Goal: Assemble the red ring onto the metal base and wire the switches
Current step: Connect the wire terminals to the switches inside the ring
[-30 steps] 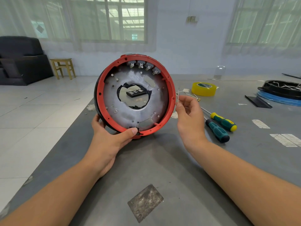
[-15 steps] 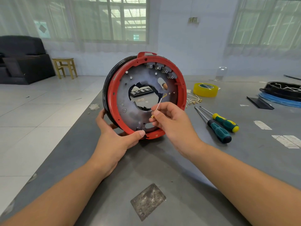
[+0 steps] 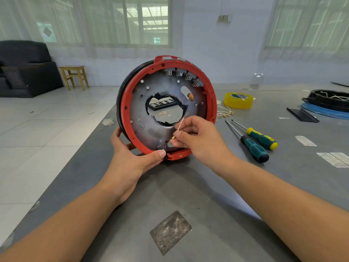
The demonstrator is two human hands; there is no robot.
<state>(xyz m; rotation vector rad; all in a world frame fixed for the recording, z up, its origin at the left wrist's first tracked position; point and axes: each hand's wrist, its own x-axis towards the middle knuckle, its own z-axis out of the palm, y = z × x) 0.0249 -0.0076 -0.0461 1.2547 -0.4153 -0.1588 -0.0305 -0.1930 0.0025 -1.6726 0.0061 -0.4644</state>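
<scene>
Upright, red ring (image 3: 126,103) on metal base (image 3: 158,87), left hand (image 3: 132,157) gripping its lower rim, right hand (image 3: 198,138) pinching short wire (image 3: 180,124) before it, grey table (image 3: 188,186) beneath, screwdrivers (image 3: 253,143) and yellow tape (image 3: 238,100) right of it.

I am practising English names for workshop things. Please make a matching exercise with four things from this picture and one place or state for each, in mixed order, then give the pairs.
Things:
1. red ring
2. short wire
3. tape roll
4. two screwdrivers

Places or states:
a. lying side by side on the table, right of the ring
b. pinched in the right hand
c. held upright at its lower edge by the left hand
d. yellow, lying flat on the table behind the loose wires

Pairs: 1-c, 2-b, 3-d, 4-a
</scene>
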